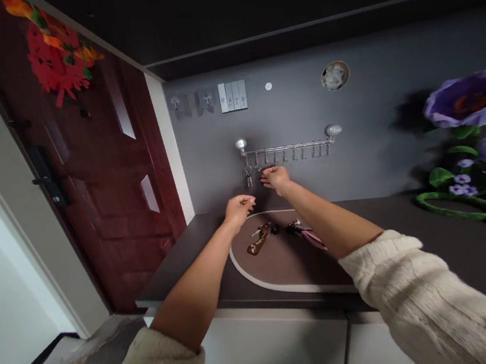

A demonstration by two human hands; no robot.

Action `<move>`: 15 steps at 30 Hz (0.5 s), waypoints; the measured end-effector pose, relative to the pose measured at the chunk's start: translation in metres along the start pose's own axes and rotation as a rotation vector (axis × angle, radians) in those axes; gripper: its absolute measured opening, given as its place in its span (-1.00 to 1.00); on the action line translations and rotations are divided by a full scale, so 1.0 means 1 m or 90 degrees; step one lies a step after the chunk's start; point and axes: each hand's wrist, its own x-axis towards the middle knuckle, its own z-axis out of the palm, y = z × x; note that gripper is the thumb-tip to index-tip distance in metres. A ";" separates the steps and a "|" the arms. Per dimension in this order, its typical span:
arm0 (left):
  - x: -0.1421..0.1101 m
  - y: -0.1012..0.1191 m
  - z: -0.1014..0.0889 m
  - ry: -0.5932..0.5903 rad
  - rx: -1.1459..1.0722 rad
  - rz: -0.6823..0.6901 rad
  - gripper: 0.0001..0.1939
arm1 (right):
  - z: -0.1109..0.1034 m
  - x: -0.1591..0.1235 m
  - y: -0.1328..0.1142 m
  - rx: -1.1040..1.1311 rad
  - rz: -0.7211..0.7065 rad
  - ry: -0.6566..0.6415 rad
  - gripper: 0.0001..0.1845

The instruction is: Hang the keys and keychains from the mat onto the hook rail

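Note:
A chrome hook rail (pixel 287 147) is fixed to the grey wall above a dark counter. A bunch of keys (pixel 249 176) hangs from one of its left hooks. My right hand (pixel 275 178) is raised to the rail just right of those keys, fingers curled in a pinch on something small I cannot make out. My left hand (pixel 238 208) hovers lower and to the left, fingers loosely closed, with nothing visible in it. Below them an oval brown mat (pixel 280 260) holds a key set with a brown fob (pixel 262 238) and another with a pink strap (pixel 306 233).
A dark red door (pixel 101 165) with a black handle stands at the left. Light switches (pixel 232 95) and two small wall hooks (pixel 191 100) sit above the rail. Purple artificial flowers (pixel 476 133) stand at the counter's right. White cabinet fronts lie below the counter edge.

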 end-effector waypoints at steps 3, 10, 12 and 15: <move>-0.001 -0.001 -0.001 -0.027 0.004 -0.015 -0.83 | -0.006 -0.014 0.002 -0.026 -0.008 -0.028 -0.95; -0.005 -0.003 -0.002 -0.095 0.072 -0.013 -0.85 | -0.031 -0.046 0.024 -0.139 -0.064 -0.218 -0.97; -0.007 -0.004 -0.002 -0.120 0.093 -0.009 -0.83 | -0.040 -0.051 0.032 -0.203 -0.091 -0.268 -0.93; -0.008 -0.005 -0.003 -0.165 0.135 -0.014 -0.81 | -0.051 -0.056 0.040 -0.298 -0.120 -0.334 -0.87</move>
